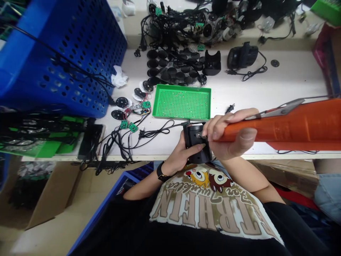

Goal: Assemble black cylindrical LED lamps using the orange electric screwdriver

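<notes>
- Left hand (179, 153): fingers curl around a black plastic housing (193, 137), at 6 o'clock, just inside the desk's (160, 157) front edge.
- Right hand (229, 133): fingers close around an orange electric screwdriver (277, 124), its bit against the housing.
- A green perforated tray (182, 102) sits near them at 12 o'clock.

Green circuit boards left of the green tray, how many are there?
3: one circuit board among red wires beside the black discs, and two more circuit boards side by side below it, by the black cables. Wires may hide others.
</notes>
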The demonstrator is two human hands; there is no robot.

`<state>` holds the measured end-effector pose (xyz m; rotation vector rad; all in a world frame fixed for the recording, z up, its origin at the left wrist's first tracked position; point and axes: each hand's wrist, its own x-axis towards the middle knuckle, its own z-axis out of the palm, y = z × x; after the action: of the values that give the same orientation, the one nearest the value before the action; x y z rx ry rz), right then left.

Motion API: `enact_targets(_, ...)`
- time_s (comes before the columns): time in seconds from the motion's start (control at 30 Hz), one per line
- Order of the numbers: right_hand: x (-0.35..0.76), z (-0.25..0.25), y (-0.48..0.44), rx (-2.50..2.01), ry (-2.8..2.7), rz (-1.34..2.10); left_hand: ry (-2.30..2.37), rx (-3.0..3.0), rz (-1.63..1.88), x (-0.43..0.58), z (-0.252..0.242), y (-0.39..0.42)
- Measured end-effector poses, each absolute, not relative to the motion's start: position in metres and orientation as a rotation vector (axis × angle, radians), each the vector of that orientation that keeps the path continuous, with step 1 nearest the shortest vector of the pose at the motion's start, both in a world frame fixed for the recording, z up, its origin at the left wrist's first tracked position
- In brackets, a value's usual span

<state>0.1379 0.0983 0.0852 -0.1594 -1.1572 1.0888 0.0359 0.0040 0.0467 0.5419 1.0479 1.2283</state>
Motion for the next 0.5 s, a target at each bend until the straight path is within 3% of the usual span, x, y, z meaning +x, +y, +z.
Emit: enact_targets(0.5, 0.1447, 0.0865, 0.0902, -0.168, -1.263, 0.993, 1.112, 0.762, 1.176, 0.0313, 0.0471, 0.0065)
